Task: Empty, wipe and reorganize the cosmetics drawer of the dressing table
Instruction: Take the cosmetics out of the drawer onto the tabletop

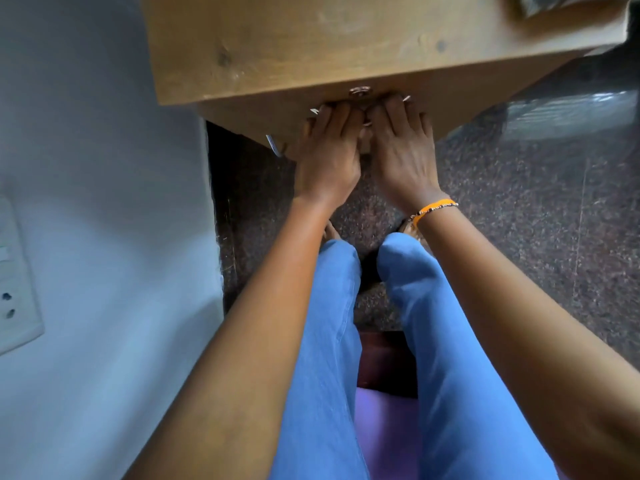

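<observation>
The dressing table [311, 46] is matt, light-brown wood with visible grain and dark knots. Its drawer front [450, 95] has the same wood finish and carries a small shiny metal lock [360, 91]. The floor [519, 209] is polished speckled stone, glossy with reflections. The wall [86, 168] looks smooth and painted.

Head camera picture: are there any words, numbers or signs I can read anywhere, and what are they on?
No readable text anywhere in this view.
Wooden dressing table: plain wood, no label.
Drawer front under the left hand and right hand: only a metal lock, no marking visible.
Wall switch plate: no legible marks.
Orange wristband: too small to tell.
</observation>
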The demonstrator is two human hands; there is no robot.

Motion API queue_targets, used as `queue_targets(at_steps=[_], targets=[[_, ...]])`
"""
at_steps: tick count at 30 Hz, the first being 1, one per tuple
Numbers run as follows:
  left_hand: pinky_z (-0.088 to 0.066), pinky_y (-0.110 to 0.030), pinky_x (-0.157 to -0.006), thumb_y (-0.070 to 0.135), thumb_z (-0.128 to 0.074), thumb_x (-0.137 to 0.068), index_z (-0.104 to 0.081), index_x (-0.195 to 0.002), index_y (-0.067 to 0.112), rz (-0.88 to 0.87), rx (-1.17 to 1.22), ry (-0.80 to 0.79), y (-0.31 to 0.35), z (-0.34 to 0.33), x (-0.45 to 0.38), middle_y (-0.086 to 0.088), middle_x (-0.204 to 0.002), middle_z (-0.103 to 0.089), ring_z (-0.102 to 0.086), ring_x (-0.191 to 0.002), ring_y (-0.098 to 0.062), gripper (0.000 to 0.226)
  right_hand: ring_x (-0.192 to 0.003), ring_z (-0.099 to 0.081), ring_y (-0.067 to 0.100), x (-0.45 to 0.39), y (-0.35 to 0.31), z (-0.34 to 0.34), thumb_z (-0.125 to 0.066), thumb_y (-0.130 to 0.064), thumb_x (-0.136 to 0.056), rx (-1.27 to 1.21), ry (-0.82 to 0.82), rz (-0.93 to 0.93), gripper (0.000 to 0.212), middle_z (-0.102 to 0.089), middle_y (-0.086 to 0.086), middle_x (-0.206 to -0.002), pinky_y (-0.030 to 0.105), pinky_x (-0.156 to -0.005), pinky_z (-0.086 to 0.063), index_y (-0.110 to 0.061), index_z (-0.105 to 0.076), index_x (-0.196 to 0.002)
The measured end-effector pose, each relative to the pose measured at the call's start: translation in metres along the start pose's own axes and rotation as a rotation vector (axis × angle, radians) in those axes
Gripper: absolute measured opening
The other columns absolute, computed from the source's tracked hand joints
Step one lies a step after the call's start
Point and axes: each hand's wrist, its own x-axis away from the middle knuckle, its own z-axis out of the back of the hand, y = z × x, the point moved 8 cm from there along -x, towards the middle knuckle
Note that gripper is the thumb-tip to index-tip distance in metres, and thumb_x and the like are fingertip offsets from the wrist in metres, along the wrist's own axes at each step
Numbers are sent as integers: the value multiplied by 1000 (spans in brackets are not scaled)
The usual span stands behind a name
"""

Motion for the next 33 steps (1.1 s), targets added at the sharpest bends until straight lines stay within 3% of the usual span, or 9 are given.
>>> queue_targets(at_steps=[7, 13, 16, 18, 21, 23, 26, 28, 33], targets=[[-30, -37, -67, 20, -45, -85, -61, -83, 12, 48, 81, 146, 1, -3, 13, -7, -88, -65, -48, -86, -26, 17, -82, -48, 31, 9, 1, 5, -38, -24, -94, -28, 56, 82, 19, -56, 16, -97, 40, -69, -29, -10, -51, -92], [-43, -45, -78, 30, -23, -86, -61, -94, 6, 148, 187, -23, 19, 8, 40, -14, -103, -62, -54, -101, -34, 45, -106, -47, 35, 46, -16, 18, -32, -28, -95, 26, -28, -55, 30, -52, 13, -119, 44, -82, -35, -9, -52, -107], [-47, -46, -78, 21, -31, -83, -60, -95, 4, 176, 363, -20, 30, 22, 73, -17, -104, -60, -55, -98, -36, 36, -106, -46, 36, 75, -23, 35, -41, -18, -88, 26, -77, -46, 24, -55, 12, -115, 45, -81, -37, -10, -54, -106], [-46, -42, -75, 11, -42, -82, -61, -96, 6, 230, 456, 61, 31, 39, 96, -13, -103, -59, -56, -92, -33, 24, -101, -48, 35, 90, -26, 56, -45, -11, -81, -77, -40, -39, 26, -59, 8, -108, 42, -78, -37, -14, -58, -103], [-42, -35, -73, 7, -49, -81, -65, -92, 12, 294, 347, 346, 35, 87, 115, -6, -96, -61, -54, -84, -27, 20, -89, -52, 33, 96, -34, 106, -41, -7, -80, -205, 167, -28, 25, -62, 7, -95, 37, -76, -35, -12, -62, -94], [-39, -32, -74, 10, -51, -81, -65, -92, 13, 327, 298, 447, 38, 112, 114, -5, -98, -62, -55, -87, -26, 18, -89, -51, 33, 93, -40, 125, -41, -7, -80, -179, 221, -21, 26, -60, 12, -97, 36, -80, -34, -9, -61, -97], [-38, -35, -79, 20, -48, -87, -64, -93, 15, 363, 219, 286, 37, 108, 106, -4, -98, -62, -55, -91, -26, 17, -104, -51, 35, 85, -50, 110, -45, -16, -88, -169, -31, 37, 29, -56, 15, -114, 41, -87, -36, -8, -56, -113], [-36, -38, -87, 24, -36, -94, -62, -88, 14, 327, 154, 153, 36, 92, 112, -4, -95, -64, -56, -93, -27, 28, -112, -50, 32, 93, -52, 91, -37, -29, -96, -75, -192, 81, 34, -55, 11, -122, 43, -92, -35, -10, -52, -120], [-40, -40, -83, 25, -31, -94, -59, -81, 14, 271, 65, 151, 42, 86, 134, -3, -88, -64, -57, -86, -26, 33, -104, -53, 32, 119, -57, 89, -15, -42, -89, 52, -168, 74, 56, -59, 8, -113, 43, -86, -36, -11, -57, -110]])
